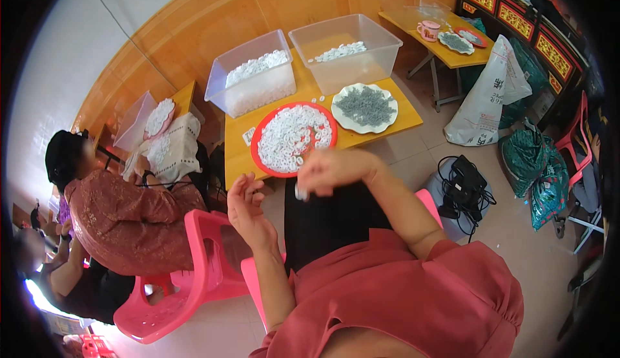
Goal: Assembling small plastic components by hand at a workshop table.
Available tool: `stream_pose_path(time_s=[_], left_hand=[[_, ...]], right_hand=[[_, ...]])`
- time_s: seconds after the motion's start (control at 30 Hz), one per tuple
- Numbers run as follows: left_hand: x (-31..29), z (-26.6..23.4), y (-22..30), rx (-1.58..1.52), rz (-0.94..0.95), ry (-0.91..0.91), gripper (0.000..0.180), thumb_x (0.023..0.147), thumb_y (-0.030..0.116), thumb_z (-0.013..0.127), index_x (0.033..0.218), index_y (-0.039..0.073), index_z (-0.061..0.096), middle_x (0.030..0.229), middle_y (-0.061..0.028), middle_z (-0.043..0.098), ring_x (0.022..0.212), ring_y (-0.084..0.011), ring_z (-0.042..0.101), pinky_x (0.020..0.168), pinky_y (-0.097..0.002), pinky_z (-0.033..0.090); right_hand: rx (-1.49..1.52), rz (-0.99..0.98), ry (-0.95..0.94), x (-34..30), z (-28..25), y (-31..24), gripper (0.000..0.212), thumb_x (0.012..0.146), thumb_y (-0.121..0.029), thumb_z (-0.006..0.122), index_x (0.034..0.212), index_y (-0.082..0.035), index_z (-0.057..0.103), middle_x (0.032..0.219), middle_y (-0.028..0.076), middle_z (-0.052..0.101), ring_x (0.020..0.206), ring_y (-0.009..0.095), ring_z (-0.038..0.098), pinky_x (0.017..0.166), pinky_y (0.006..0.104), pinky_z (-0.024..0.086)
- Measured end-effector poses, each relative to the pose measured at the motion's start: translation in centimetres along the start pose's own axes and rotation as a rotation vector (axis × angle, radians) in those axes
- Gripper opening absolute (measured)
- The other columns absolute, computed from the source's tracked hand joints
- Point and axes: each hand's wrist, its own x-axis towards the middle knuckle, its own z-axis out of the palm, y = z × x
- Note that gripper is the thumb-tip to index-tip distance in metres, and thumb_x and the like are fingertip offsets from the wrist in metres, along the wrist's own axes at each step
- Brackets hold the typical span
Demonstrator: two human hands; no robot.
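Head view, right hand (pixel 329 169): fingers bunched downward; grip pinching a small white piece (pixel 301 194) at the fingertips, held over the lap.
Head view, left hand (pixel 248 210): raised just left of and below the right grip, palm turned inward, fingers loosely spread; nothing seen in it.
Red plate (pixel 259 133): directly ahead of the right grip, at the near edge of the yellow tabletop (pixel 236 148); heaped with small white rings (pixel 294 135).
White plate (pixel 343 123): ahead and right of the right grip, touching or nearly touching the red plate; holds grey pieces (pixel 365 105).
Clear tubs: two, farther ahead; the left tub (pixel 252 81) about half full of white pieces, the right tub (pixel 345 51) with a thin scatter only.
Handling note: judged from the pinch, the piece is tiny, so fingertip pressure should be light and steady, with the left hand brought close beneath to catch a slip.
Surroundings: pink plastic chair (pixel 194 274) to the left of the left hand; a seated person in a patterned top (pixel 123 219) beyond it; sacks and bags (pixel 491 99) far right.
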Motion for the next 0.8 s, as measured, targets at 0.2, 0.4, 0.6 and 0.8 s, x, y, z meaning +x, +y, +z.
stream_pose_path(time_s=[0.2, 0.4, 0.6, 0.8], left_hand=[[0.9, -1.2, -1.9, -0.04, -0.133, 0.051, 0.033, 0.11, 0.03, 0.058, 0.121, 0.001, 0.067, 0.112, -0.0102, 0.073, 0.09, -0.0133, 0.068, 0.075, -0.0243, 0.05], [1.0, -1.7, -2.4, -0.023, -0.227, 0.053, 0.027, 0.108, 0.025, 0.061, 0.118, 0.001, 0.069, 0.107, -0.0092, 0.074, 0.087, -0.0121, 0.068, 0.073, -0.0237, 0.05], [1.6, -3.0, -2.8, 0.005, -0.263, 0.065, 0.026, 0.107, 0.023, 0.063, 0.117, 0.0, 0.069, 0.105, -0.0082, 0.075, 0.087, -0.011, 0.067, 0.073, -0.0233, 0.049], [1.5, -2.7, -3.5, 0.009, -0.305, 0.049, 0.024, 0.106, 0.022, 0.064, 0.116, 0.001, 0.07, 0.104, -0.0075, 0.075, 0.086, -0.0103, 0.067, 0.073, -0.0227, 0.049]], right_hand=[[0.387, -0.093, 0.789, 2.3, -6.6, -0.1, 0.031, 0.105, -0.027, 0.062, 0.108, 0.0, 0.076, 0.067, 0.0, 0.061, 0.05, 0.003, 0.044, 0.047, 0.0205, 0.032], [0.102, 0.04, 0.821, 3.1, -7.2, 5.9, 0.022, 0.098, -0.022, 0.07, 0.097, -0.001, 0.078, 0.068, 0.001, 0.066, 0.055, 0.004, 0.05, 0.05, 0.0222, 0.037], [-0.25, 0.128, 0.841, 3.6, -8.4, 10.9, 0.023, 0.095, -0.022, 0.074, 0.097, 0.001, 0.077, 0.072, 0.002, 0.068, 0.064, 0.008, 0.058, 0.059, 0.0247, 0.045], [-0.781, 0.192, 0.699, 5.8, -9.4, 15.3, 0.02, 0.085, -0.022, 0.076, 0.094, -0.005, 0.08, 0.085, 0.014, 0.076, 0.077, 0.026, 0.073, 0.072, 0.039, 0.056]])
